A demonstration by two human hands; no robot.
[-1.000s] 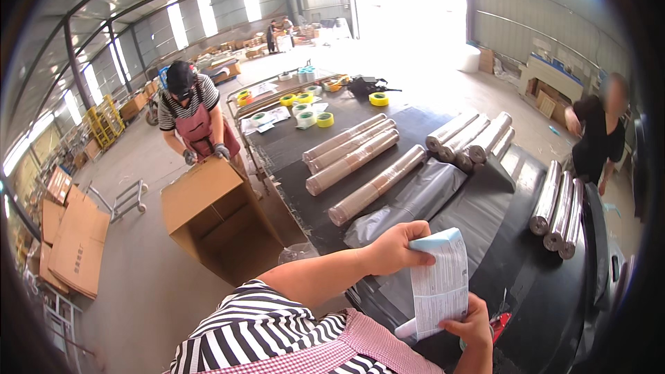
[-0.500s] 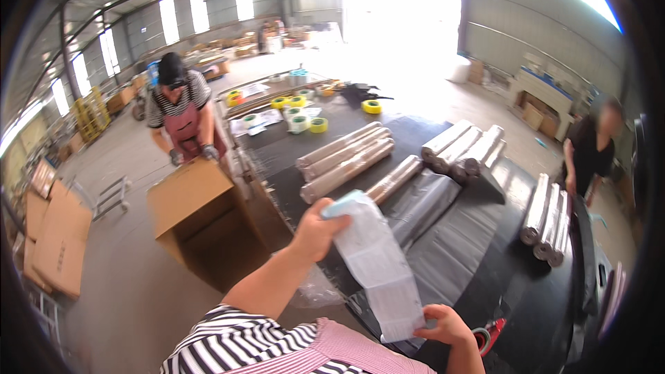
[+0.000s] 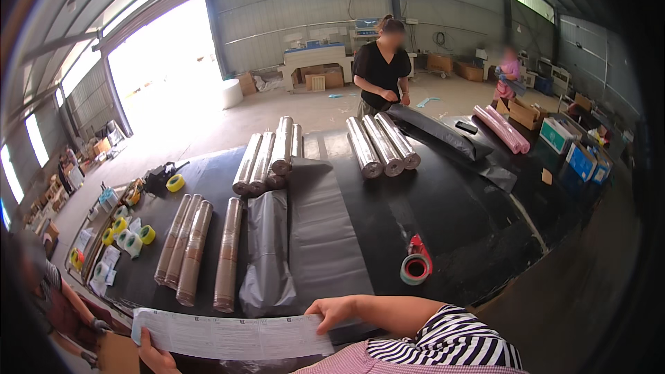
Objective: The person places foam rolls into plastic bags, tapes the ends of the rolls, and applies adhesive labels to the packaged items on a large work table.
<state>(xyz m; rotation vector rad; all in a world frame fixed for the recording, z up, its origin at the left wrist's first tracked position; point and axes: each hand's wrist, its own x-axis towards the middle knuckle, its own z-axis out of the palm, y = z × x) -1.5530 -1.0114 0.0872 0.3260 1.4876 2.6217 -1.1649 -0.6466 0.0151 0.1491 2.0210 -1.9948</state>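
A long white strip of printed paper point(image 3: 228, 336), like a run of labels, stretches level between my hands at the near edge of the table. My left hand point(image 3: 156, 357) grips its left end, where a pale blue patch shows. At the right end, my right hand point(image 3: 337, 312) pinches the upper corner between thumb and fingers. Just beyond the strip lie a grey plastic bag point(image 3: 267, 256) and brownish film-wrapped rolls point(image 3: 194, 253), one roll point(image 3: 227, 256) apart from the rest. A red tape dispenser point(image 3: 417, 262) rests farther right on the black table covering.
Shiny wrapped rolls point(image 3: 382, 145) lie at the table's far side, with pink rolls point(image 3: 500, 129) to the right. Tape rolls point(image 3: 126, 241) cluster at left. A co-worker in black point(image 3: 383, 73) stands across the table. Another person's gloved hand point(image 3: 90, 358) is beside a carton point(image 3: 118, 354) at lower left.
My view has swung right. The paper strip, which hung slanting down from my left hand to my right, is now held level, with both hands still on it.
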